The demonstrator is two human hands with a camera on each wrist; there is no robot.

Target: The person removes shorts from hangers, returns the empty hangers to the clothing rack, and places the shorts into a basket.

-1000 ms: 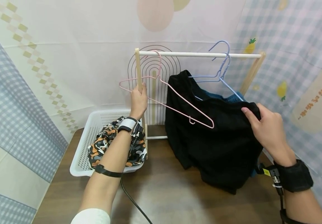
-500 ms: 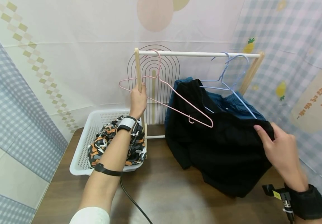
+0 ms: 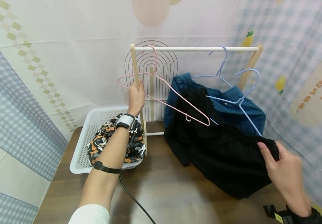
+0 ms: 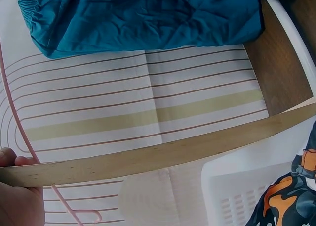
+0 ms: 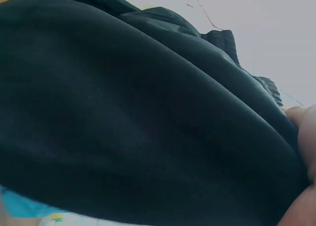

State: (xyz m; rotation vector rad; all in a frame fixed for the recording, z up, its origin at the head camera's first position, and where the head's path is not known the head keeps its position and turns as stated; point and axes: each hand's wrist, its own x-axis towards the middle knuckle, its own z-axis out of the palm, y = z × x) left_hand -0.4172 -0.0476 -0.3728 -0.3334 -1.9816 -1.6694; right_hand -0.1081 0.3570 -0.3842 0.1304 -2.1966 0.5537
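Note:
In the head view my left hand point(image 3: 136, 98) grips the left wooden post point(image 3: 134, 63) of a small clothes rack. My right hand point(image 3: 285, 169) pinches the right end of the waistband of black shorts point(image 3: 219, 152), thumb in front. Inside that waistband sits a blue wire hanger point(image 3: 241, 100), tilted, its hook free of the white rail point(image 3: 183, 49) and in front of it. Behind, blue shorts point(image 3: 249, 115) hang from a second blue hanger point(image 3: 221, 67) hooked on the rail. The black cloth fills most of the right wrist view.
A pink hanger point(image 3: 177, 93) hangs on the rail's left part, its lower bar in front of the black shorts. At left stands a white basket point(image 3: 80, 146) holding a camouflage-patterned garment point(image 3: 102, 141). A black cable point(image 3: 134, 199) runs across the wooden tabletop point(image 3: 172, 186).
My right hand has moved right and down, pulling the black waistband along. The front blue hanger has dropped from rail height and tipped right, uncovering more of the blue shorts. My left hand stays put.

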